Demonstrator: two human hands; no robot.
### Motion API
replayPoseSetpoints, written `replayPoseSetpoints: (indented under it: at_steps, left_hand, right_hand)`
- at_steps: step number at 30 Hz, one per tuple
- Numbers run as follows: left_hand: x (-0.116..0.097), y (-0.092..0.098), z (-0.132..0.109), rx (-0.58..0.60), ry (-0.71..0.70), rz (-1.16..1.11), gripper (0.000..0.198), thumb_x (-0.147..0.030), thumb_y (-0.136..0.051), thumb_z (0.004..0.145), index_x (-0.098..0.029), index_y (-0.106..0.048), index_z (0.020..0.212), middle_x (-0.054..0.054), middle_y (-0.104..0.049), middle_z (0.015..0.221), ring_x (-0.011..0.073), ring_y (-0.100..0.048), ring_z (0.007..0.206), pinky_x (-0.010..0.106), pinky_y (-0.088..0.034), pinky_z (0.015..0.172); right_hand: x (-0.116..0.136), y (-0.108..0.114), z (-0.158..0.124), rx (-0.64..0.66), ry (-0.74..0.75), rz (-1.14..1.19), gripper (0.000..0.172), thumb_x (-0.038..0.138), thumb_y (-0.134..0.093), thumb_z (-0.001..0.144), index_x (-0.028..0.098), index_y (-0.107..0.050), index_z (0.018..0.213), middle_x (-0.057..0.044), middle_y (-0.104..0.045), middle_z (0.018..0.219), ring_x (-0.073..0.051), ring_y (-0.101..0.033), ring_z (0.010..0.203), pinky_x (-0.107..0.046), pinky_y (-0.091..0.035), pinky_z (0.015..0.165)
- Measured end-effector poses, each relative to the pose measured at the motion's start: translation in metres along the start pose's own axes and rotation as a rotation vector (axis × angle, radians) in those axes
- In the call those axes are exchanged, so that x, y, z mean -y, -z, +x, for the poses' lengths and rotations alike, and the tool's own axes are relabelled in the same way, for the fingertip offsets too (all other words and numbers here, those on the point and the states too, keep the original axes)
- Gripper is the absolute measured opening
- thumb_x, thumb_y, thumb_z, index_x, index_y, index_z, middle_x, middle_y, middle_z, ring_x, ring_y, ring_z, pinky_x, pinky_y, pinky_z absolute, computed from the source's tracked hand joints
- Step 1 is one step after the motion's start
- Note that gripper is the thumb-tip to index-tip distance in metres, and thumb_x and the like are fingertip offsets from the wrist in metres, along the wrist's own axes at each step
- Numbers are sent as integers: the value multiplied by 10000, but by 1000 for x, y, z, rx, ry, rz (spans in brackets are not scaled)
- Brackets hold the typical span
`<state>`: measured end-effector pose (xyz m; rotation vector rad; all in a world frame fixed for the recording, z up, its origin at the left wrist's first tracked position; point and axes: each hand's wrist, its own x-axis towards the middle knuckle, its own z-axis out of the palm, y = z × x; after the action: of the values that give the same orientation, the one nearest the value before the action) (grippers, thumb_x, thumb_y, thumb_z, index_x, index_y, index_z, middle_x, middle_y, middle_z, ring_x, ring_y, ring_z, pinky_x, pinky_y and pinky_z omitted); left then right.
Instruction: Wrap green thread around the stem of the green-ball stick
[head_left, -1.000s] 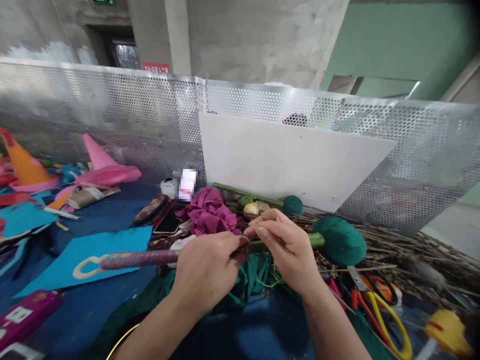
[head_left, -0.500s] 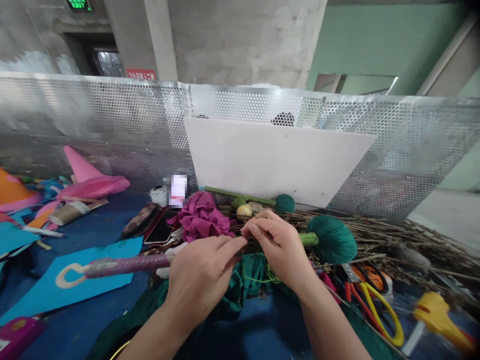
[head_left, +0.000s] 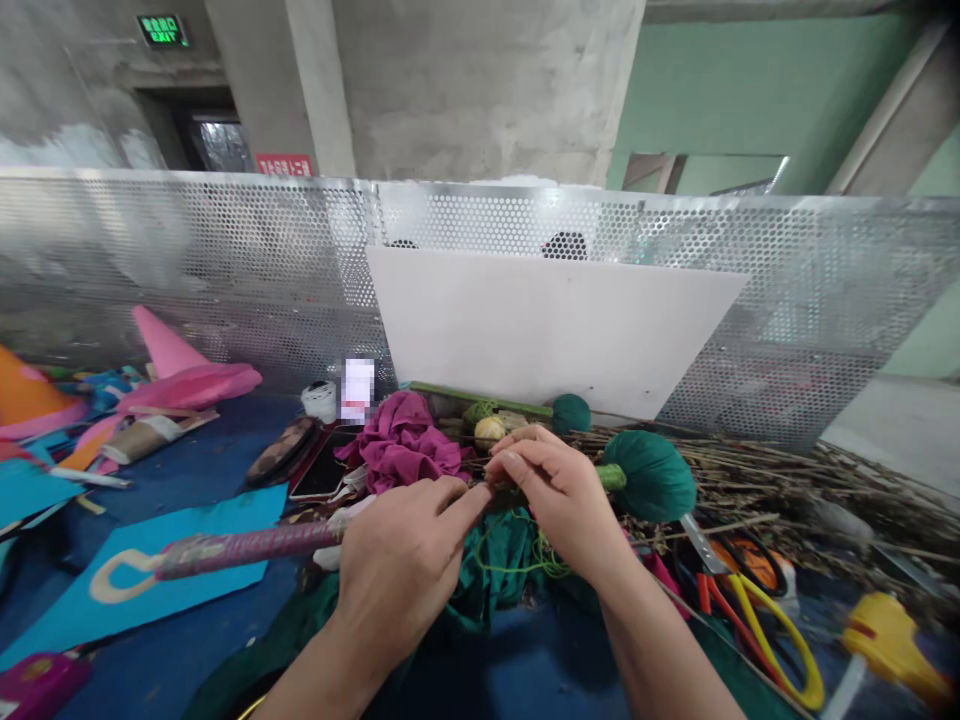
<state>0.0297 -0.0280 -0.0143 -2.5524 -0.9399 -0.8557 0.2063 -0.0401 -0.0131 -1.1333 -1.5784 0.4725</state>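
Observation:
A wrapped stick [head_left: 251, 546] runs across in front of me, bound in purple at the left and green at the right. Its left end is a pale open hook [head_left: 112, 578]; its right end carries a dark green cloth ball [head_left: 651, 477]. My left hand [head_left: 409, 555] is closed round the middle of the stick. My right hand [head_left: 562, 495] is closed beside it, thumb and fingers pinched together over the green part. What those fingertips pinch is hidden. Loose light green yarn [head_left: 536, 560] hangs below, over crumpled dark green cloth [head_left: 491, 585].
Magenta cloth [head_left: 405, 440] lies beyond my hands, beside a phone [head_left: 326, 470]. Yellow-and-red-handled scissors [head_left: 780, 635] and a yellow glue gun [head_left: 889, 645] are at right, near dry twigs [head_left: 787, 490]. A white board [head_left: 555, 330] leans on a perforated screen [head_left: 225, 250]. Blue sheets [head_left: 202, 525] lie left.
The stick has shifted left a little, its hook end dipping lower. Both hands stay closed close together. The view has tilted up slightly.

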Motion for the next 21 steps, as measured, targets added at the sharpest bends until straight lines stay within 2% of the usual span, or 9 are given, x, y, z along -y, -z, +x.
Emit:
replayPoseSetpoints:
  at_steps: [2, 3, 5, 8, 11, 13, 15, 18, 21]
  left_hand:
    - [3, 1, 0, -11, 43, -13, 308, -139, -468, 882, -235, -714, 1039, 30, -744, 874, 191, -676, 720, 292, -467, 619]
    - [5, 2, 0, -5, 74, -29, 301, -155, -478, 890, -242, -714, 1056, 24, -746, 882, 190, -679, 725, 290, -471, 623]
    - [12, 5, -1, 7, 148, -72, 284, -186, -510, 897, -261, -710, 1084, 9, -752, 909, 182, -684, 744, 281, -477, 637]
    - [22, 10, -3, 14, 231, -132, 276, -211, -553, 888, -282, -709, 1104, -11, -758, 966, 176, -694, 802, 272, -489, 672]
    - [30, 16, -4, 34, 296, -162, 280, -220, -568, 879, -302, -713, 1104, -26, -760, 1003, 178, -699, 850, 277, -499, 704]
    - [33, 20, -4, 72, 333, -192, 279, -217, -592, 857, -314, -723, 1083, -34, -761, 1014, 180, -702, 867, 281, -504, 725]
    - [33, 25, -2, 122, 357, -249, 282, -195, -621, 822, -325, -739, 1043, -46, -765, 1005, 179, -702, 890, 278, -505, 756]
    - [34, 32, -2, 199, 381, -378, 289, -175, -654, 775, -338, -757, 990, -64, -775, 956, 168, -699, 889, 258, -492, 777]
    - [37, 37, -2, 268, 430, -548, 282, -177, -661, 751, -336, -768, 959, -66, -776, 895, 156, -688, 844, 235, -478, 759]
  right_hand:
    - [2, 4, -1, -50, -58, 168, 270, 268, -546, 910, 179, -710, 716, -70, -663, 944, -192, -629, 929, -284, -511, 784]
    - [3, 7, -1, -70, -104, 270, 264, 291, -562, 904, 175, -700, 711, -67, -667, 937, -188, -639, 902, -283, -521, 766]
    - [5, 19, -4, -85, -214, 464, 255, 335, -599, 884, 169, -676, 707, -53, -672, 865, -146, -635, 694, -257, -525, 619]
    - [5, 47, -10, -112, -305, 587, 266, 368, -672, 822, 154, -650, 667, -44, -676, 796, -58, -487, 408, -212, -413, 402]
    - [2, 78, -14, -338, -261, 518, 247, 365, -763, 712, 146, -668, 648, -55, -683, 784, -33, -436, 369, -193, -350, 355]
    - [-1, 93, -14, -531, -230, 456, 252, 367, -814, 628, 151, -690, 667, -42, -666, 716, -40, -438, 391, -182, -329, 344]
    - [-6, 102, -15, -651, -214, 395, 270, 379, -831, 587, 158, -707, 684, -4, -601, 594, -47, -424, 404, -175, -298, 330]
    - [-21, 110, -15, -660, -211, 254, 178, 398, -758, 696, 225, -735, 731, 27, -515, 477, -55, -435, 408, -194, -301, 351]
    - [-46, 118, -12, -551, -215, -143, 241, 442, -626, 810, 223, -726, 817, 6, -621, 537, -103, -546, 435, -231, -403, 397]
